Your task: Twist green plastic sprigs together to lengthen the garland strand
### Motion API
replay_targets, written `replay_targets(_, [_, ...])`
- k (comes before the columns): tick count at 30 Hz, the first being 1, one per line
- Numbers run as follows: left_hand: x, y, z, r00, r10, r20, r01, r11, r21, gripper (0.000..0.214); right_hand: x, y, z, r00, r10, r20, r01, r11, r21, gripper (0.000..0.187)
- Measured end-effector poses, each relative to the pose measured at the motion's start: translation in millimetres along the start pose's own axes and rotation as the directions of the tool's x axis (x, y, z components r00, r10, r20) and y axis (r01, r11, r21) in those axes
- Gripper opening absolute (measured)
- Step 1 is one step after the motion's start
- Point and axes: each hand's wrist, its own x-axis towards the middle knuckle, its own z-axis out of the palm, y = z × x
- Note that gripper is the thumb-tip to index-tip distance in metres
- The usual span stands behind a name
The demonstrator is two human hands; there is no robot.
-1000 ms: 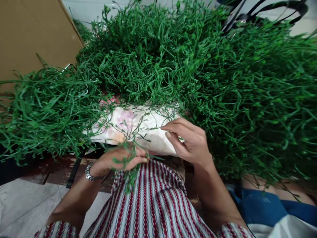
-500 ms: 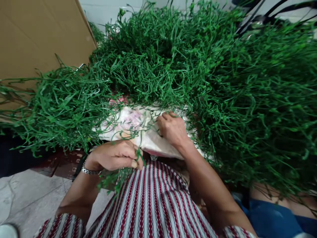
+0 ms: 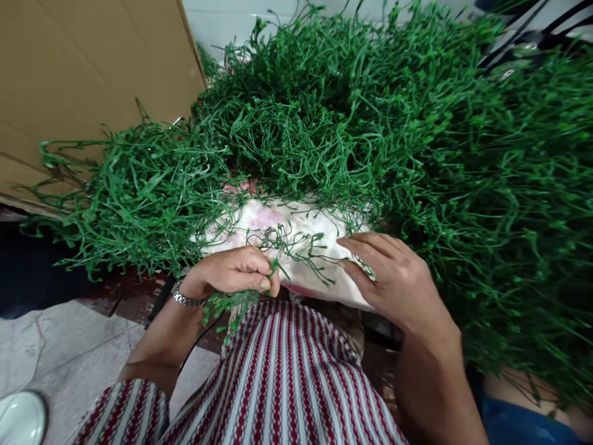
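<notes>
Head view: loose green budded stems (image 3: 296, 245) lay on a white cloth (image 3: 301, 215) between the left hand (image 3: 236, 271) and right hand (image 3: 398, 278).
They ran roughly crosswise, right ends just beside the right hand's parted thumb and fingers; the closed left hand gripped a bunch (image 3: 227, 303). Whether the pale round object (image 3: 21, 420) below was a container, I cannot tell.

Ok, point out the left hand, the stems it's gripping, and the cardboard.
Left hand (image 3: 238, 269): head view, back of the hand.
Stems (image 3: 221, 303): head view, the tuft hanging below the fist.
Cardboard (image 3: 97, 68): head view, middle of its brown face.
</notes>
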Motion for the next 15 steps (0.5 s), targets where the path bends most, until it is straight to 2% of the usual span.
replay_targets(3, [5.5, 6.2, 2.1, 0.997, 0.022, 0.074, -0.021, 1.0, -0.006, 0.049, 3.4, -21.3, -2.5, 0.99, -0.024, -0.137, 0.05, 0.98, 0.194, 0.015])
replay_targets(5, [8.0, 12.1, 4.4, 0.993, 0.039, 0.109, -0.037, 0.999, -0.024, 0.047, 10.8, -36.7, 6.7, 0.996, -0.051, -0.069, 0.064, 0.976, 0.209, 0.016])
replay_targets(7, [8.1, 16.8, 6.4, 0.99, 0.076, 0.116, -0.069, 0.995, -0.067, 0.043, 17.9, -47.0, 20.8, 0.998, -0.036, 0.053, 0.03, 0.993, 0.117, 0.023])
replay_targets(9, [5.3, 18.4, 6.4, 0.989, 0.127, 0.078, -0.117, 0.985, -0.128, 0.039, 21.5, -49.7, 32.9, 0.996, 0.004, 0.095, -0.007, 0.999, 0.038, 0.018])
replay_targets(11, [0.6, 16.4, 2.6, 0.986, 0.166, 0.013, -0.161, 0.973, -0.167, 0.036, 20.7, -45.1, 37.2, 0.996, 0.02, 0.087, -0.023, 0.999, 0.032, 0.011])
replay_targets(13, [-3.9, 12.2, -5.4, 0.982, 0.174, -0.072, -0.184, 0.965, -0.187, 0.032, 17.2, -35.5, 32.1, 0.996, 0.007, 0.088, -0.015, 0.996, 0.085, 0.011])
replay_targets(15, [-4.9, 7.5, -15.5, 0.978, 0.127, -0.163, -0.158, 0.968, -0.196, 0.029, 13.3, -24.0, 20.3, 0.997, -0.007, 0.074, -0.007, 0.984, 0.177, 0.014])
